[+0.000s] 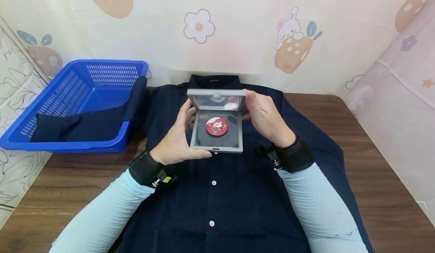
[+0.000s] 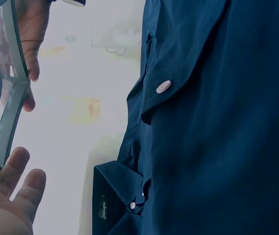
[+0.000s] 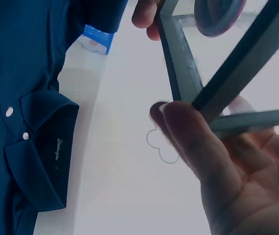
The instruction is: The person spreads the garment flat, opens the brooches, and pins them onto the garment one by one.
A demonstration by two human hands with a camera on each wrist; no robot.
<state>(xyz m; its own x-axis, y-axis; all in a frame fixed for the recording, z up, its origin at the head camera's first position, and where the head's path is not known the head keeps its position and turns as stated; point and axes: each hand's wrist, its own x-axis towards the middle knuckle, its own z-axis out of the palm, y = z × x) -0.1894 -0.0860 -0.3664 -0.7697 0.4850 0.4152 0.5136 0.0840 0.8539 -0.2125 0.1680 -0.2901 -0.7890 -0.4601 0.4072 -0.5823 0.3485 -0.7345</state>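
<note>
A grey hinged display case (image 1: 217, 150) with clear film panes stands partly open above the shirt. Inside its lower half lies a round red badge (image 1: 216, 127) with a cartoon figure on it. My left hand (image 1: 178, 141) holds the lower half at its left side, thumb along the front edge. The lid's right edge is pinched by my right hand (image 1: 266, 117). In the right wrist view the thumb and fingers of the right hand (image 3: 217, 171) grip the frame's corner, with the badge (image 3: 218, 14) seen edge-on through the film.
Under both hands a dark navy button-up shirt (image 1: 217, 204) is spread on the brown wooden table (image 1: 380, 177). One sleeve (image 1: 85, 126) hangs into a blue plastic basket (image 1: 78, 146) at the left. A patterned curtain (image 1: 238, 30) stands behind the table.
</note>
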